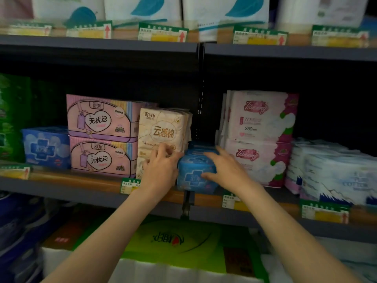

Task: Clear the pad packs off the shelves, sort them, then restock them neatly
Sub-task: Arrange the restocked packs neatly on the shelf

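Note:
On the middle shelf (pixel 85 181) a small blue pad pack (pixel 191 176) sits at the front edge, with more blue packs behind it. My right hand (pixel 224 170) lies over its top and right side, fingers curled round it. My left hand (pixel 161 170) touches its left side and the front of a cream pad pack (pixel 163 127) standing upright next to it. Two pink packs (pixel 102 135) are stacked to the left, then another blue pack (pixel 47 148). White-and-pink packs (pixel 259 137) are stacked to the right.
White-and-blue packs (pixel 334 176) lie at the far right, green packs (pixel 12 117) at the far left. The top shelf holds large white tissue packs (pixel 224 15). Price tags (pixel 163 32) line the shelf edges. Below sits a green-and-white package (pixel 173 242).

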`<state>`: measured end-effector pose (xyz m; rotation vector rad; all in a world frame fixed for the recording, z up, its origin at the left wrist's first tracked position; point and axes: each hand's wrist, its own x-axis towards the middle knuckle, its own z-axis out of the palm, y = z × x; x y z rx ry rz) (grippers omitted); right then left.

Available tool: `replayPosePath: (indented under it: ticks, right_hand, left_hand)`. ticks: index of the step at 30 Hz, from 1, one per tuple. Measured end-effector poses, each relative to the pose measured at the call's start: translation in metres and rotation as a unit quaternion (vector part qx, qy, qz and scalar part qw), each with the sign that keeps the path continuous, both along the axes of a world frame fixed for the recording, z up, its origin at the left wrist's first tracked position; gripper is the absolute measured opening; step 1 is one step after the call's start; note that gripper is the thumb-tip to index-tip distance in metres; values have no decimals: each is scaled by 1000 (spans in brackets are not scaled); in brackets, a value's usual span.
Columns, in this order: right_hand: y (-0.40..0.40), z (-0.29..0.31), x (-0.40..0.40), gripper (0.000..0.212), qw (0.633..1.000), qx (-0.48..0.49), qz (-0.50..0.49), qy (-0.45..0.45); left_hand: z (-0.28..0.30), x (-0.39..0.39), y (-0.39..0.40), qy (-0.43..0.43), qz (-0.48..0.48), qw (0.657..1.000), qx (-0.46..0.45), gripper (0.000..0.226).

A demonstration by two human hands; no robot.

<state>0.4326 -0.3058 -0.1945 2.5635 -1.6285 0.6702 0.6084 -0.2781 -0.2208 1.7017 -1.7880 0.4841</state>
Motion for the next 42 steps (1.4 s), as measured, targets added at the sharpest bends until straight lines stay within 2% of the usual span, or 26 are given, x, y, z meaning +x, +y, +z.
replayPosePath:
  ticks: [2, 4, 5, 7, 10, 13, 15, 18, 24, 29, 33, 35, 38, 40, 42]
  right_hand:
    - [2, 10, -25, 59, 995, -74, -39, -49]
    - [-2, 15, -57, 52, 986, -106, -109, -67]
    - [-6, 16, -71, 51, 983, -98, -143, -60]
    - [-17, 11, -93, 55, 980, -74, -178, -54]
    - [-30, 5, -108, 60, 983, -87, -152, -58]
    - [-38, 2, -106, 52, 978, -104, -145, -109]
    - [-43, -2, -102, 52, 975, -116, -152, -116]
    - [-50, -3, -98, 58, 970, -154, -178, -56]
    - [-56, -6, -89, 56, 967, -151, -204, -20]
    - [-50, 5, -94, 57, 974, -120, -192, -13]
    - [-35, 12, -94, 55, 980, -76, -171, -70]
    - [-19, 13, -82, 47, 979, -98, -151, -96]
    - [6, 11, -46, 54, 988, -59, -19, -140]
    - [8, 3, -21, 56, 997, -12, 27, -72]
    - [1, -7, -6, 54, 1000, -23, 3, -16]
  left_hand:
    - [2, -5, 2, 15, -45, 997, -67, 42]
    - [4, -20, 1, 9, -83, 989, -119, 39]
    - [7, -33, -1, 0, -92, 989, -113, 41]
    - [10, -58, -7, -16, -80, 996, -41, 49]
    - [11, -77, -21, -54, -26, 997, 54, 50]
    - [12, -75, -32, -33, -51, 994, 89, 43]
    - [14, -69, -39, -24, -90, 990, 107, 41]
    - [17, -60, -46, -1, -157, 982, 109, 39]
    - [17, -48, -44, 34, -246, 964, 100, 37]
    - [23, -49, -30, 26, -223, 968, 115, 43]
    - [28, -29, -2, 109, -140, 983, -54, 39]
    - [27, -20, 7, 129, -103, 983, -83, 37]
    - [21, -21, 2, 45, -86, 995, 23, 43]
    - [18, -23, -5, 1, -62, 996, 72, 46]
    - [18, -21, -12, -24, -50, 997, 62, 46]
